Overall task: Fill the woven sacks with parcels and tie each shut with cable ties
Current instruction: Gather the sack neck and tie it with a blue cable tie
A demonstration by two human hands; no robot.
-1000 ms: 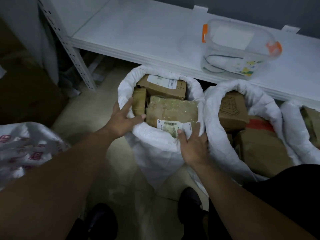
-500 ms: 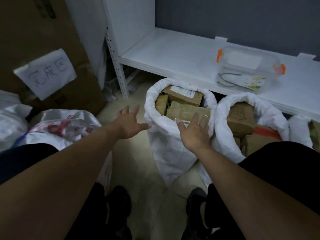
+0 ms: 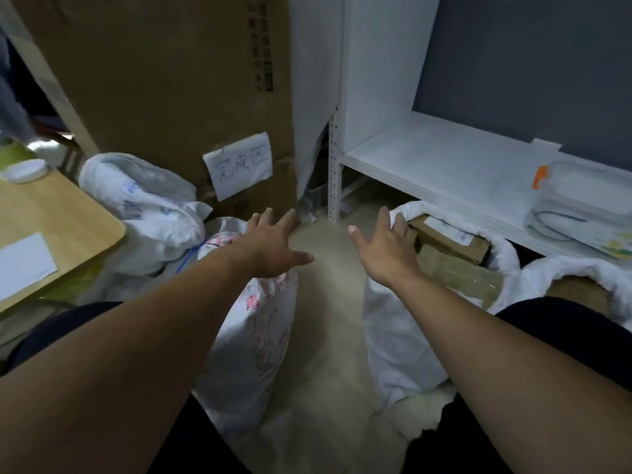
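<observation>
Two bare hands, left hand [image 3: 273, 244] and right hand [image 3: 384, 249], both spread and grasping nothing. Two open woven sacks of brown parcels at right: nearer sack [image 3: 393, 323], farther sack [image 3: 581, 271]. Two tied sacks at left, one [image 3: 150, 213] bound with a blue cable tie [image 3: 191, 254]. Beige floor [image 3: 328, 302], white shelf [image 3: 444, 165], wooden table corner [image 3: 68, 217].

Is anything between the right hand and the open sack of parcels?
Nothing visible. The right hand, fingers spread, hovers at the near rim of the open sack; no object lies between them.
</observation>
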